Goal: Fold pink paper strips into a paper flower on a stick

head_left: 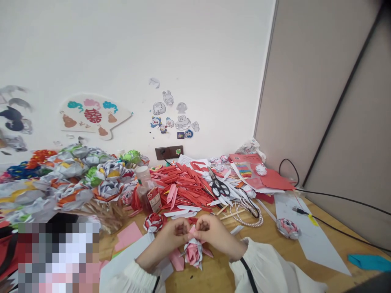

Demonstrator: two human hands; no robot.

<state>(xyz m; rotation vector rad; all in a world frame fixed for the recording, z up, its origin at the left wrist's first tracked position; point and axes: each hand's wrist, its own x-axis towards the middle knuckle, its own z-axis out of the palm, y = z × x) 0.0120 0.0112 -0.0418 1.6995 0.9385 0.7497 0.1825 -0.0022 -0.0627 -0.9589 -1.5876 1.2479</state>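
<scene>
Low in the middle of the view is a pink and white folded-paper flower (193,253), its petals turned toward me. My left hand (173,235) is closed, thumb and fingertips pinching pink paper at the flower's upper edge. Meeting it there, my right hand (214,234) is closed on the same paper. The fingers partly hide the pinched piece. Pink folded paper strips (176,259) lie beside the flower on the wooden table. Just beyond my left hand rests a red and white paper flower (153,222).
Red folded strips (183,183) are heaped behind my hands, with black-handled scissors (220,187) on top. Several finished paper flowers (106,179) crowd the left. A bead string (253,223) and another paper flower (287,228) lie right. Black cables (339,232) cross the right side.
</scene>
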